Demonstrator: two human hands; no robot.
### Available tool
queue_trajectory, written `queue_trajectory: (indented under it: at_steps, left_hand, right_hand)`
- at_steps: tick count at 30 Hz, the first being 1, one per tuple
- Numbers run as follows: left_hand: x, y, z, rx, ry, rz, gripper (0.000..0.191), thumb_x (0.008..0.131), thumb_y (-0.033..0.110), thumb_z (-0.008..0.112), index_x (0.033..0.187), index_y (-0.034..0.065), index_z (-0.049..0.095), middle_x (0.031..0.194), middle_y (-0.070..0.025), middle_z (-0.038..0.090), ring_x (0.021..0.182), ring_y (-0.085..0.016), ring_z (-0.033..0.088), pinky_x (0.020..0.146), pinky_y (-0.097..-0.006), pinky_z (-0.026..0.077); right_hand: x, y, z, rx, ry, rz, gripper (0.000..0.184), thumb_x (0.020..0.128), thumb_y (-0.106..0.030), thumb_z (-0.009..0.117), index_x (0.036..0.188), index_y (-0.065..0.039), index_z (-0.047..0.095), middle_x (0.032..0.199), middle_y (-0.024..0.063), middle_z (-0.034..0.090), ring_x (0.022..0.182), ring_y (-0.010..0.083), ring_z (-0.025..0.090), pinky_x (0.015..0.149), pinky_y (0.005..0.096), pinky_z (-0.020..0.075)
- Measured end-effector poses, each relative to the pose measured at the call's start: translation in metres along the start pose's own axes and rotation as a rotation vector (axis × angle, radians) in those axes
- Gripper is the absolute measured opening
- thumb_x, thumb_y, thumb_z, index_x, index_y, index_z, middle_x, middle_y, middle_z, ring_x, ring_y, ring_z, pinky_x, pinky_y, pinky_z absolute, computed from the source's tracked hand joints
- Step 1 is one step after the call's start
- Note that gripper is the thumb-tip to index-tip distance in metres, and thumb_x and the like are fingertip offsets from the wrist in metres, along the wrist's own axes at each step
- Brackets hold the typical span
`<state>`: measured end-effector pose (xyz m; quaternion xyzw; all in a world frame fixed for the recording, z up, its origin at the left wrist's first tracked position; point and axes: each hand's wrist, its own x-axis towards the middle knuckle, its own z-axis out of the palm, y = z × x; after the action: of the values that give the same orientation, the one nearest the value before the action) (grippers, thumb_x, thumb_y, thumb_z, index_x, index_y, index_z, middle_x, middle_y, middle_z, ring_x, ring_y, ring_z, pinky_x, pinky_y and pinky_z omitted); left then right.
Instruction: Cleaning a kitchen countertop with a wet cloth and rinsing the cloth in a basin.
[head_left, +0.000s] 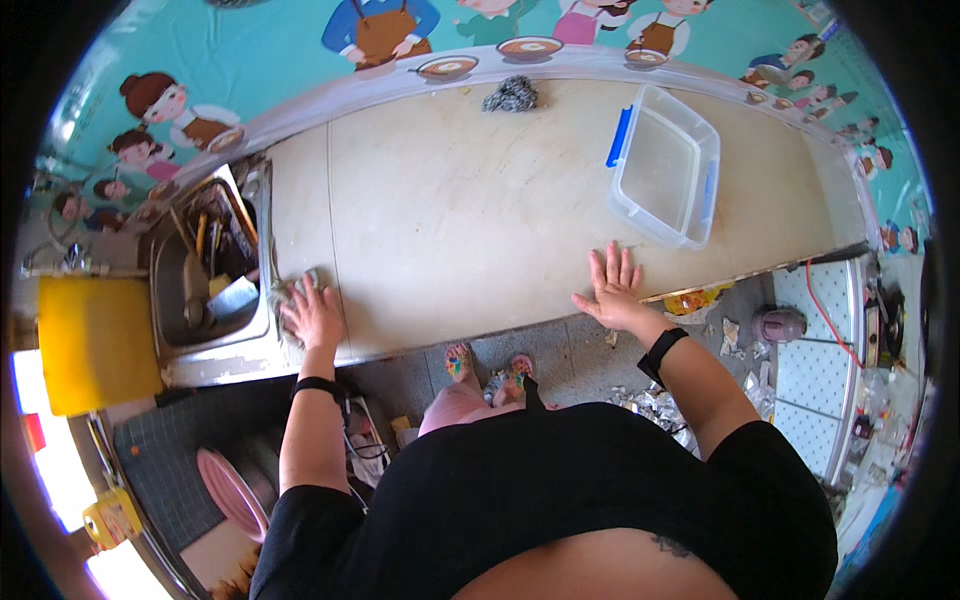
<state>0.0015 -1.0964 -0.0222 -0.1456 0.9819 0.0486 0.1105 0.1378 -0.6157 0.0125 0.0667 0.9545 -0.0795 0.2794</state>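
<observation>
My left hand (313, 319) presses a crumpled greyish cloth (311, 280) against the countertop, right beside the sink's edge. Its fingers are spread over the cloth, which is partly hidden beneath them. My right hand (616, 291) lies flat near the front edge of the pale countertop (450, 225), fingers apart and holding nothing. Just beyond those fingertips stands a clear plastic box (664, 169) with blue clips and no lid on it. A steel wool scourer (511, 94) lies at the back of the counter against the wall covering.
On the left, a steel sink (172, 300) holds a cleaver (233, 297) and other utensils. A yellow board (97, 341) stands beside it. Crumpled foil (652, 409) litters the floor at right. A white tiled unit (814, 360) borders the right side.
</observation>
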Motion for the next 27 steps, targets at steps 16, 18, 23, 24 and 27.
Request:
queue_trajectory:
  at_steps: [16,18,23,24,27]
  left_hand:
    - [-0.034,0.358,0.016,0.140,-0.135,1.614,0.046,0.094,0.033,0.036,0.139,0.0226,0.034,0.149,-0.0025,0.024,0.136,-0.033,0.021,0.109,-0.0521,0.019]
    - [0.000,0.373,0.008,0.153,-0.030,1.477,0.040,0.093,0.029,0.039,0.132,0.0222,0.043,0.144,-0.0025,0.034,0.130,-0.032,0.032,0.107,-0.0512,0.025]
    - [0.084,0.332,0.001,0.014,0.171,0.855,0.047,0.092,0.030,0.043,0.137,0.0182,0.037,0.144,-0.0093,0.033,0.134,-0.036,0.025,0.108,-0.0511,0.020]
    - [0.085,0.309,0.007,0.008,0.245,0.772,0.048,0.091,0.030,0.044,0.137,0.0172,0.037,0.143,-0.0109,0.034,0.132,-0.037,0.026,0.107,-0.0533,0.021]
    - [0.069,0.303,0.046,0.019,0.311,0.818,0.052,0.088,0.029,0.048,0.136,0.0148,0.037,0.141,-0.0134,0.036,0.130,-0.040,0.029,0.105,-0.0560,0.022]
  right_hand:
    - [0.006,0.009,0.020,0.148,0.028,-0.037,0.088,0.083,-0.067,0.041,0.147,-0.019,0.005,0.150,0.0198,-0.016,0.135,0.0449,-0.019,0.103,0.0643,-0.0056]
    - [0.005,0.005,0.019,0.178,0.062,-0.058,0.088,0.083,-0.067,0.042,0.147,-0.019,0.006,0.150,0.0203,-0.015,0.135,0.0454,-0.018,0.102,0.0650,-0.0052]
    - [-0.003,0.032,0.016,0.314,0.177,-0.189,0.084,0.084,-0.065,0.042,0.146,-0.016,0.013,0.150,0.0219,-0.009,0.135,0.0488,-0.010,0.101,0.0670,-0.0001]
    - [-0.006,0.036,0.012,0.303,0.269,-0.240,0.075,0.085,-0.053,0.052,0.143,-0.014,0.025,0.150,0.0226,0.006,0.137,0.0458,0.005,0.105,0.0607,0.0093]
    - [-0.010,0.071,-0.004,0.637,0.435,-0.432,0.056,0.082,-0.032,0.062,0.131,-0.011,0.044,0.140,0.0193,0.035,0.129,0.0383,0.032,0.104,0.0482,0.0269]
